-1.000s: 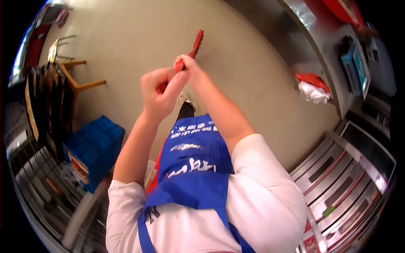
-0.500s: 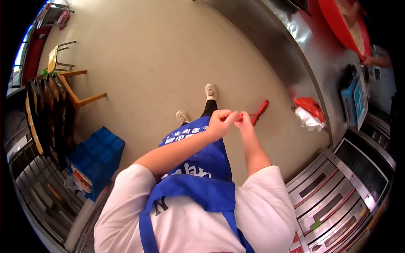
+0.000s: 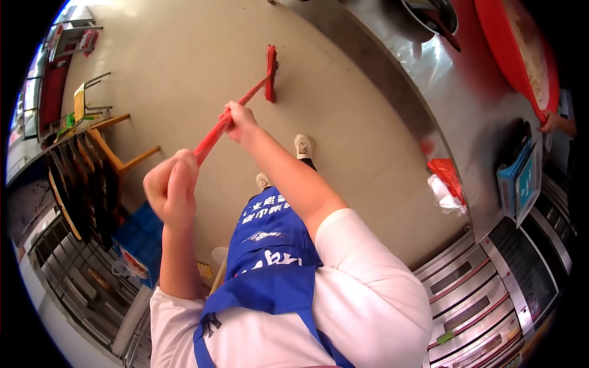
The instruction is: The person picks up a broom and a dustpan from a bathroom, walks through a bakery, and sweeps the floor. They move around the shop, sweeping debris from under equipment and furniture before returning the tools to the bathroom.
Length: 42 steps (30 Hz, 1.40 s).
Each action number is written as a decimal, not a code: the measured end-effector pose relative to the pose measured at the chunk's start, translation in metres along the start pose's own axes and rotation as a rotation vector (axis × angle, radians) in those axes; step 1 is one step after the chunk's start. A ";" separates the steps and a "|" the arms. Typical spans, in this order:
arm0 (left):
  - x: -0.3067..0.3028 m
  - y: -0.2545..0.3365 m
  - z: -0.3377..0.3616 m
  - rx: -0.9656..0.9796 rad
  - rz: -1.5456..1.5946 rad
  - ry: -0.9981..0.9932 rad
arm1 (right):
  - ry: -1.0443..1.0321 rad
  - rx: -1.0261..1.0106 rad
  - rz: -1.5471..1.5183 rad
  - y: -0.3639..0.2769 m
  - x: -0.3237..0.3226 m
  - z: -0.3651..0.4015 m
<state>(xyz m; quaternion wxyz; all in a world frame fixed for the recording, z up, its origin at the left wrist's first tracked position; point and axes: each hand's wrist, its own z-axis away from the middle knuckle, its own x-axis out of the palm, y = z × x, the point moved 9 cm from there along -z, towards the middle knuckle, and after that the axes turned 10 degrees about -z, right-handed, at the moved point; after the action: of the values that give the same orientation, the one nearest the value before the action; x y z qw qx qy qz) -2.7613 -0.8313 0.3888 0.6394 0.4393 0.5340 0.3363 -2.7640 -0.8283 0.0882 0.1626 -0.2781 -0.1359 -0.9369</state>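
Note:
A red broom [image 3: 211, 140] slants out over the floor in front of me. My left hand [image 3: 170, 187] is closed around the upper end of its handle. Lower down the handle, my right hand [image 3: 239, 121] also grips it, fingers wrapped round. The broom head [image 3: 271, 73] is on the pale floor, ahead of my shoes, with small dark specks of debris around it. My blue apron [image 3: 270, 230] hangs below my arms.
Steel counter [image 3: 399, 67] along the right, with a pan [image 3: 432, 15], a large red basin [image 3: 509, 55] and a blue scale [image 3: 518, 175]. Another person's hand [image 3: 550, 122] touches the basin. Red and white bags [image 3: 446, 184] lie below. On the left stand a wooden stool [image 3: 116, 153] and a blue crate [image 3: 144, 230].
The broom has swung from right of my feet to the far left, its head now further ahead. Both hands moved left with it and have spread apart along the handle.

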 end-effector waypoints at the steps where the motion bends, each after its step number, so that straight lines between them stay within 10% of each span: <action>1: 0.001 0.017 -0.001 0.040 0.025 0.033 | -0.007 -0.025 -0.052 -0.005 0.003 0.014; 6: 0.035 0.033 -0.015 0.038 0.308 -0.067 | 0.061 -0.221 -0.212 -0.067 -0.056 0.066; 14: 0.208 -0.156 -0.039 -0.440 0.636 -0.274 | 0.546 -0.393 -0.093 -0.230 -0.270 0.035; 19: 0.137 -0.189 -0.090 -0.324 0.600 0.086 | 0.425 -0.329 0.211 -0.238 -0.192 -0.068; 29: -0.102 -0.117 -0.100 -0.201 0.419 0.492 | 0.130 0.074 0.273 -0.008 0.083 -0.131; 35: -0.134 -0.060 -0.081 -0.050 0.587 0.340 | 0.024 0.047 0.140 0.025 0.096 -0.065; 42: -0.100 -0.142 -0.112 -0.325 0.441 0.105 | 0.291 -0.004 -0.023 -0.012 0.000 -0.091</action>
<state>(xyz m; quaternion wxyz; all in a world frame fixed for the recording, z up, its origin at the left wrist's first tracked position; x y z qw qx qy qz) -2.8968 -0.9532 0.2919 0.5839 0.4188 0.3970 0.5710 -2.8119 -0.8485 0.0123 0.1693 -0.1382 -0.1125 -0.9693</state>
